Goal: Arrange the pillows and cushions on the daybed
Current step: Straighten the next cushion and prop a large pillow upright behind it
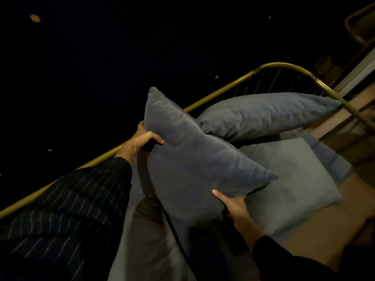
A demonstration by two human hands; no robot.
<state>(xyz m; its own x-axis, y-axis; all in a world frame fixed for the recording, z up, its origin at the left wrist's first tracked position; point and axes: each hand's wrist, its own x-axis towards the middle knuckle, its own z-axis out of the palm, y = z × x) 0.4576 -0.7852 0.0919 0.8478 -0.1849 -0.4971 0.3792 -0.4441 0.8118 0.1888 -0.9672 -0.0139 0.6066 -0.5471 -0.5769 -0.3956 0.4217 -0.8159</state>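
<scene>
Two hands hold one grey square cushion (194, 159) above a brass-railed daybed (284, 66) in dim light. The left hand (145, 138) has its fingers (156, 138) curled over the cushion's left edge; the right hand (233, 203) grips its lower edge. Two more grey pillows show: a long pillow (267, 114) against the rail and a flat pillow (294, 179) on the mattress.

One head-worn view (tilted, wide-angle) looks forward and down. It sits close above the hands (233, 203), facing the daybed (284, 66) rail.
</scene>
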